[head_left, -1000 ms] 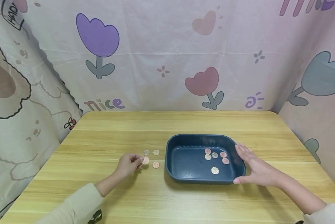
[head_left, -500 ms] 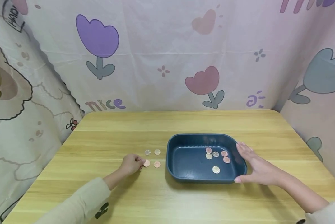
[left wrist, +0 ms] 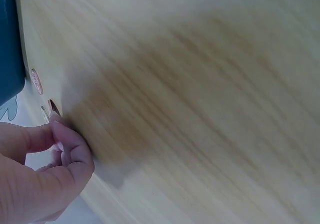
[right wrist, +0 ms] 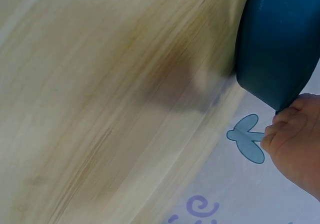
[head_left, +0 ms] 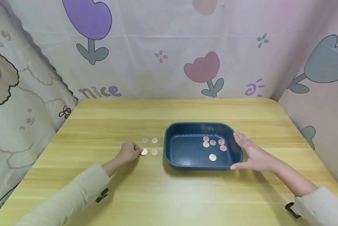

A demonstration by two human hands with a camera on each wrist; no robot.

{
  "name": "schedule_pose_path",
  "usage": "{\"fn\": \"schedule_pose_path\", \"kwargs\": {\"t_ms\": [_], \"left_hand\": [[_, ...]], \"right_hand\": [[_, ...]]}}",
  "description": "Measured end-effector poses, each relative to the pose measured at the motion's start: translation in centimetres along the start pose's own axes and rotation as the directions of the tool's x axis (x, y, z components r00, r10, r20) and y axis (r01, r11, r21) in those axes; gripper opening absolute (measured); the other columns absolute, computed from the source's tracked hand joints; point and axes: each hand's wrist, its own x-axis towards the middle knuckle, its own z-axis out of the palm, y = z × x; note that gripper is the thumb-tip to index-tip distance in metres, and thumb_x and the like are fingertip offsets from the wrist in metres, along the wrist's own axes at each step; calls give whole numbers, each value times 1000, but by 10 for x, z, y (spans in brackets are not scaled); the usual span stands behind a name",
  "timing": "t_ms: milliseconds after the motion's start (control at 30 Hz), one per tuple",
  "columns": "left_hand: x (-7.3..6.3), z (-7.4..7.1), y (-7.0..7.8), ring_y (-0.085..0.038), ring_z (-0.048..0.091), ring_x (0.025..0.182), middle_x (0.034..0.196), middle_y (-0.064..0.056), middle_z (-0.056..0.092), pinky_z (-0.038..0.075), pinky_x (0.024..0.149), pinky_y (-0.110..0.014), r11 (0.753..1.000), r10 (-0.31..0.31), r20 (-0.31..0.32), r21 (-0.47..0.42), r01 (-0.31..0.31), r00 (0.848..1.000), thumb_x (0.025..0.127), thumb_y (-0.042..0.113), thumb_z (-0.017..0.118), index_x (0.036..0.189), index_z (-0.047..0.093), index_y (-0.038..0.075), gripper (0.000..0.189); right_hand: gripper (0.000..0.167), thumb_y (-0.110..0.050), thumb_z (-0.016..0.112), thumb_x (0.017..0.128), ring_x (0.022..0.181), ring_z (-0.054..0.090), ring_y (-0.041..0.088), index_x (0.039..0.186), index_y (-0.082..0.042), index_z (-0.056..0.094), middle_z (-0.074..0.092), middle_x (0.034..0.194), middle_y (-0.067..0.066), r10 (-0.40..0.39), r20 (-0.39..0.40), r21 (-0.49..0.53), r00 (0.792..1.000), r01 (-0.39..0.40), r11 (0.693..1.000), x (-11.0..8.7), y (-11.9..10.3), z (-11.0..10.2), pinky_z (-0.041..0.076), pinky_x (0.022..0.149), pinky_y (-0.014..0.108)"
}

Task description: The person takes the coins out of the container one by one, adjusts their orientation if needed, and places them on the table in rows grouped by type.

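I count ten coins (head_left: 154,152), one tray (head_left: 202,167) and one desk (head_left: 191,194). Six coins are in the tray: three reddish, two gold, one silvery. Four are on the desk: two reddish, one gold, one silvery. I see two hands of mine, one left hand (head_left: 129,151) and one right hand (head_left: 253,153). On the cloth (head_left: 146,73) behind, I count three tulip heads (head_left: 202,68).

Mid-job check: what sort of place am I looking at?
Probably a small indoor table set-up, screened by cloth: a wood-grain table holds a dark blue tray and coins, with flower-print curtains behind and at both sides.
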Motion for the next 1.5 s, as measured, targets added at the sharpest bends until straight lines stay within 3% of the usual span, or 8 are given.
{"fn": "schedule_pose_path", "kwargs": {"t_ms": [267, 400, 500, 633, 933, 1067, 1233, 1500], "left_hand": [[-4, 1, 2, -6, 35, 45, 56, -5, 57, 29, 45, -15, 1000, -11, -35, 12, 11, 999, 89, 8, 58, 61, 59, -1, 30], [-10, 10, 3, -6, 33, 43, 48, 1, 46, 27, 43, -14, 1000, -25, -55, 16, 26, 998, 88, 8, 59, 52, 51, 4, 37], [-17, 19, 1, -4, 30, 41, 43, 5, 36, 25, 42, -13, 999, -42, -37, 8, 42, 998, 88, 7, 60, 46, 41, 11, 46], [-25, 26, 1, -4, 26, 40, 41, 7, 31, 23, 41, -13, 998, -61, -31, 2, 62, 998, 87, 4, 59, 45, 32, 15, 51], [-22, 25, 8, -4, 24, 42, 43, 7, 27, 22, 41, -13, 996, -60, -53, 62, 63, 997, 87, 3, 58, 45, 30, 15, 52], [-17, 22, 11, -4, 25, 42, 44, 7, 27, 22, 42, -13, 996, -31, -59, 85, 36, 998, 89, 3, 57, 46, 30, 15, 51], [-14, 18, 14, -4, 25, 42, 44, 7, 28, 22, 41, -12, 996, -38, -43, 75, 41, 998, 89, 2, 56, 46, 31, 15, 51], [-10, 9, 16, -4, 27, 42, 46, 5, 33, 24, 40, -12, 995, -27, -85, 95, 35, 996, 91, 4, 53, 49, 37, 13, 46]], "right_hand": [[118, -47, 79, 65, 138, 6, 48, 145, 6, 11, 8, 152, 29, -13, -20, -3, 1000, 12, 1000, -1, -1, 3, 12, 106, 66], [117, -48, 78, 66, 139, 5, 47, 146, 3, 10, 7, 152, 28, -22, -35, -2, 999, 22, 1000, -10, 0, 8, 11, 108, 63], [116, -49, 77, 66, 141, 3, 43, 146, 4, 12, 9, 152, 28, -33, -45, -10, 998, 33, 999, -20, 2, 14, 0, 117, 34], [113, -50, 76, 67, 144, 1, 33, 145, 6, 15, 14, 150, 30, -61, -65, -31, 996, 59, 998, -27, 4, 21, -10, 99, -1], [113, -50, 76, 67, 145, -3, 22, 144, 7, 16, 16, 149, 31, -71, -75, -40, 995, 68, 997, -27, 6, 22, -9, 97, -3], [113, -48, 76, 68, 144, 0, 33, 146, 5, 13, 12, 151, 28, -60, -75, -31, 995, 58, 998, -23, 7, 18, -9, 97, -2], [113, -48, 76, 69, 144, 1, 34, 146, 4, 13, 12, 152, 28, -62, -81, -34, 995, 59, 998, -18, 6, 14, -10, 97, -2], [112, -49, 76, 69, 143, 2, 37, 146, 4, 13, 11, 152, 27, -67, -92, -36, 994, 64, 997, -11, 3, 11, -10, 97, -2]]}}
